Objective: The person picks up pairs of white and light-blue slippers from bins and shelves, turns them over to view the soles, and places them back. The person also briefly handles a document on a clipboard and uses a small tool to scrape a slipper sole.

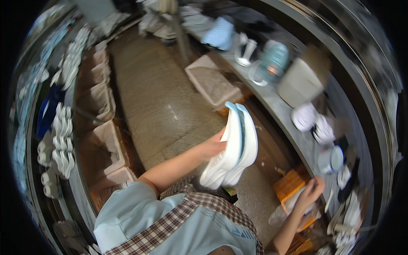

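Observation:
My left hand [212,146] is closed around a pair of white shoe soles [231,148] with pale blue upper edges. The soles stand side by side, tilted, in front of my body and above the floor. The fingertips of that hand are hidden behind them. Farther right, my right hand [311,193] is beside the front edge of the right-hand bench [278,112], with its fingers curled together. Whether something small is between them I cannot make out. A pale blue and white cup [330,160] stands on the bench just beyond this hand.
White rolls [304,117], a whitish container [301,81] and a teal jar [274,57] stand along the right bench. An orange crate [290,185] is below it. A lined bin [212,83] sits on the floor. At left, several bins [111,144] line a rack holding white soles [63,144].

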`<state>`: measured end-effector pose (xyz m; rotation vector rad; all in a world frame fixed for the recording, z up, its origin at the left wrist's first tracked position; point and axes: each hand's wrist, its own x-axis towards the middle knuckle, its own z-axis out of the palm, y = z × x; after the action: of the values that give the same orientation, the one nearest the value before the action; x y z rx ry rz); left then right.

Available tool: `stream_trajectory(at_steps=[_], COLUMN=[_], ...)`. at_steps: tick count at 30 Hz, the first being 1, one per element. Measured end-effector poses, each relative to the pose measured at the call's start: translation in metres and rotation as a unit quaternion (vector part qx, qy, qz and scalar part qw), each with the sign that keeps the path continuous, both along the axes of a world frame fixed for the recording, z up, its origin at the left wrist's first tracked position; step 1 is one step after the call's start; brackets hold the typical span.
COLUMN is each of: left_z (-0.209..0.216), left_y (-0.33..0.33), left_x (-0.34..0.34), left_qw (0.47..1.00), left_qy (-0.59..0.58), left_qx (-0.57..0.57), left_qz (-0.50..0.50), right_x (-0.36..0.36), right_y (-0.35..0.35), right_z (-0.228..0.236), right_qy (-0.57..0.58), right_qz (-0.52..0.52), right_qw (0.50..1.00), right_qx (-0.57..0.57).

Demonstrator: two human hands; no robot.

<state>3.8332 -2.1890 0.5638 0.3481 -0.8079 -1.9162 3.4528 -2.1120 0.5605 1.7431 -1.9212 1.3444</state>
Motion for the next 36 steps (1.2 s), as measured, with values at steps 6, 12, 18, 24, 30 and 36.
stream_trajectory(at_steps=[6,12,18,24,30,36], left_z=[0.002,0.033,0.008,-0.02,-0.052,-0.093], left_y=[-0.016,0.001,-0.023,-0.104,-0.221,-0.264], left_x=[0.183,0.35,0.457,0.561,0.692,0.812], left_qw=[0.835,0.86,0.842,0.849,0.831,0.671], left_qy=[0.501,0.502,0.518,0.461,0.355,0.311], left_qx=[0.133,0.057,-0.011,0.052,0.163,0.261], left_qz=[-0.184,0.072,0.151,0.255,0.397,0.62], right_x=[0.266,0.464,0.586,0.71,0.863,1.047], right_y=[-0.09,-0.161,-0.25,-0.384,-0.51,-0.585], right_z=[-0.012,-0.013,-0.032,-0.068,-0.066,-0.077], right_qy=[-0.026,0.03,0.074,0.035,-0.076,-0.061], right_qz=[0.33,0.524,0.624,0.676,0.656,0.728], right_qw=[0.933,0.829,0.739,0.689,0.577,0.374], right_qx=[0.144,0.194,0.243,0.26,0.481,0.571])
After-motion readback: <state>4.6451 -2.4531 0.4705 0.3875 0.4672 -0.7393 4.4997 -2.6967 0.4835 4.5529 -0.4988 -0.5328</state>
